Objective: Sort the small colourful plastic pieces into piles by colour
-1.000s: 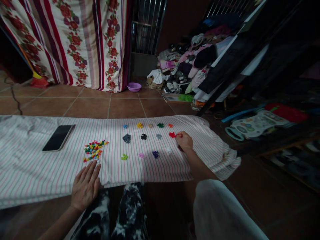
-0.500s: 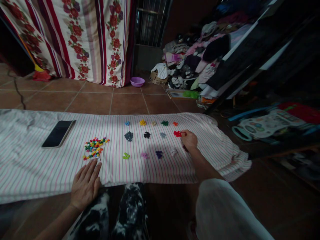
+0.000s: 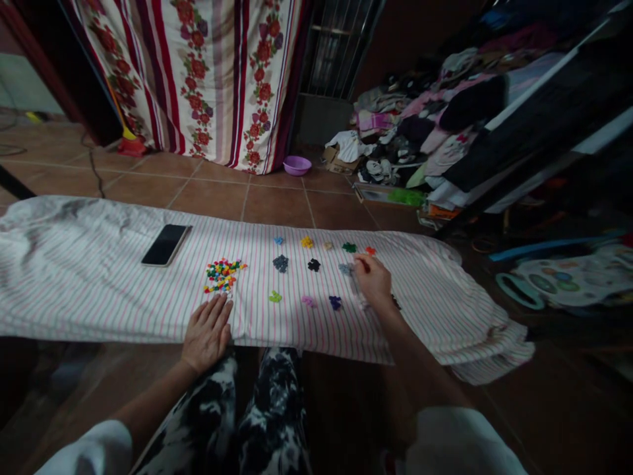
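My left hand (image 3: 208, 333) lies flat, fingers stretched out, on the striped cloth at the near edge of a mixed pile of small colored pieces (image 3: 223, 274). My right hand (image 3: 374, 280) is closed in a pinch beside the light grey pieces (image 3: 345, 268); anything between its fingertips is too small to make out. Close to it are orange pieces (image 3: 370, 251) and dark green pieces (image 3: 349, 247). The red pile is hidden behind this hand. Further left sit black pieces (image 3: 314, 264), dark grey pieces (image 3: 280, 264), and purple pieces (image 3: 335, 303).
A smartphone (image 3: 166, 245) rests on the striped cloth (image 3: 99, 264), left of the mixed pile. Yellow (image 3: 307, 242), blue (image 3: 278, 240), lime (image 3: 275, 297) and pink pieces (image 3: 309, 301) form separate little groups. Beyond, a purple basin (image 3: 297, 165) stands on the tiled floor.
The view has turned left, so everything appears further right. My right hand has gone left from the red pieces to the light grey ones. My left hand stays flat by the mixed pile.
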`<act>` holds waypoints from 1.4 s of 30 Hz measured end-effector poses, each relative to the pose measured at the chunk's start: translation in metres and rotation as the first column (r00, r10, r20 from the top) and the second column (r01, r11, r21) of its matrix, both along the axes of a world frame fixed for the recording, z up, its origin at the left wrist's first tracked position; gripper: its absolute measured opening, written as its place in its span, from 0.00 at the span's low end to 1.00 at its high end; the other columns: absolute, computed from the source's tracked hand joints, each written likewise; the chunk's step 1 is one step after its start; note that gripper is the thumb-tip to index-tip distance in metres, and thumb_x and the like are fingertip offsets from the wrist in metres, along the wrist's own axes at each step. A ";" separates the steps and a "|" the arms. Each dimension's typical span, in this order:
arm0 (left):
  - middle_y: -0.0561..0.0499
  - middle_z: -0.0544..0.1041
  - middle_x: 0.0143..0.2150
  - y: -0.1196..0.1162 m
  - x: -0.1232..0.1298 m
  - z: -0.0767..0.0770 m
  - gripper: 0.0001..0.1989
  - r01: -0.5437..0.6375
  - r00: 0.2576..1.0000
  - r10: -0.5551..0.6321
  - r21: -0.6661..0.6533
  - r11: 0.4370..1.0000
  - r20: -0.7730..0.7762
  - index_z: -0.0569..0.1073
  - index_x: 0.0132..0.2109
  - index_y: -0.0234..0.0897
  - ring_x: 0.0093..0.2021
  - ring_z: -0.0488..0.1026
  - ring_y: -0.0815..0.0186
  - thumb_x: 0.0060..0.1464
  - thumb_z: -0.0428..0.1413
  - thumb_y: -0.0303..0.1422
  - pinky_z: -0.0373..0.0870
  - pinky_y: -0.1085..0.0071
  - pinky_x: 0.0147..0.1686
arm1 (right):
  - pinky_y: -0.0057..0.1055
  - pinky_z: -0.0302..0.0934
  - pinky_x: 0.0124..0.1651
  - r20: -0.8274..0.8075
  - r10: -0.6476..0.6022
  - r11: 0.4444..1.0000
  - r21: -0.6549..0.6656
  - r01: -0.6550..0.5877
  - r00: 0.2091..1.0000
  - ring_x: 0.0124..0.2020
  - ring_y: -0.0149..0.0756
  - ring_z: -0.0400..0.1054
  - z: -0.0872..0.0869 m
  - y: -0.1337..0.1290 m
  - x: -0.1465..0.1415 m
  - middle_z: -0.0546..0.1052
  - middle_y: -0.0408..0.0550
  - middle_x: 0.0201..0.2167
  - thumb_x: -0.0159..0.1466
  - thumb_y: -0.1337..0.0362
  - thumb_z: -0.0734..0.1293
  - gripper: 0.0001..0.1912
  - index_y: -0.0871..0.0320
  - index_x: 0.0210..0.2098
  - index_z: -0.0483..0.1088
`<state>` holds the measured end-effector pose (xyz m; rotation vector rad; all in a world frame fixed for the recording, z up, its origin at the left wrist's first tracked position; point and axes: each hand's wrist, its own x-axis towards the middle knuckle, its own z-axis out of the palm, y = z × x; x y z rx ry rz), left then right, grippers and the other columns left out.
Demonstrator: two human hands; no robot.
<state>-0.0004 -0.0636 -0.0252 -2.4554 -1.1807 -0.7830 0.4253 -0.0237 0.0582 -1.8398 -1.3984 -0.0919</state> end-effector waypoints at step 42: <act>0.38 0.66 0.64 0.037 -0.011 0.018 0.23 0.003 0.998 0.009 -0.163 0.987 0.068 0.66 0.61 0.31 0.68 0.55 0.52 0.64 0.42 0.35 0.64 0.55 0.57 | 0.25 0.63 0.47 -0.059 0.362 0.877 -0.315 -0.362 0.930 0.45 0.33 0.71 -0.048 -0.017 -0.283 0.76 0.45 0.43 0.68 0.67 0.57 0.19 0.49 0.54 0.72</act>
